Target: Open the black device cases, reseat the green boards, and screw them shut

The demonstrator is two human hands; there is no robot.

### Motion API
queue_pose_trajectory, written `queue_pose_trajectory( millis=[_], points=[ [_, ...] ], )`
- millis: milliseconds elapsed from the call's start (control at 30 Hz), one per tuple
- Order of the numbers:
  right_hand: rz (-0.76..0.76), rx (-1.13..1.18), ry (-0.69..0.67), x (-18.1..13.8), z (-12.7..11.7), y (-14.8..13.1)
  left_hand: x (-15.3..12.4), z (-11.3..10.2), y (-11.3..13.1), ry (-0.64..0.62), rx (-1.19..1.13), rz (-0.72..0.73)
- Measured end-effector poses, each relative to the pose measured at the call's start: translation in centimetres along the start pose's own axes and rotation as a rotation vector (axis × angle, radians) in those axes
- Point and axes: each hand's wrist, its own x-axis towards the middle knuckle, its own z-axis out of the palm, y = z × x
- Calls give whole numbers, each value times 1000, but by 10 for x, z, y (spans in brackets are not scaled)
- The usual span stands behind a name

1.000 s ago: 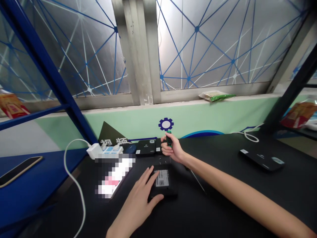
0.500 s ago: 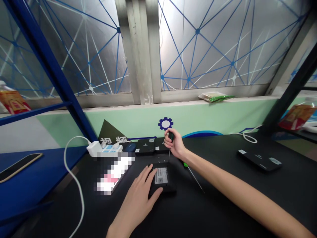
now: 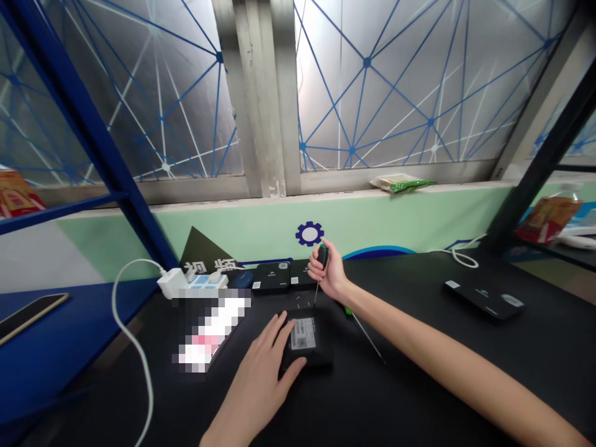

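Left hand (image 3: 265,366) lies open, pressing the small black device (image 3: 317,357) onto the tabletop (image 3: 372,410); right hand (image 3: 326,276), just beyond, grips an upright green screwdriver (image 3: 317,290), tip at the device's far edge. Tilted, the tip may slip and gouge the casing

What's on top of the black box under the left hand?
A white label on the black box. The left hand lies over its left side, hiding that part. The screwdriver in the right hand points down at its far edge; contact is too small to tell.
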Motion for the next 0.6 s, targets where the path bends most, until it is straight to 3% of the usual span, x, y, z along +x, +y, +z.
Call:
queue_pose_trajectory(
  millis=[400, 600],
  points=[
    [-40, -142, 111, -1, 5, 7, 2, 1, 0, -13, -8, -17],
    [3, -121, 55, -3, 7, 4, 1, 3, 1, 7, -3, -14]
  ],
)
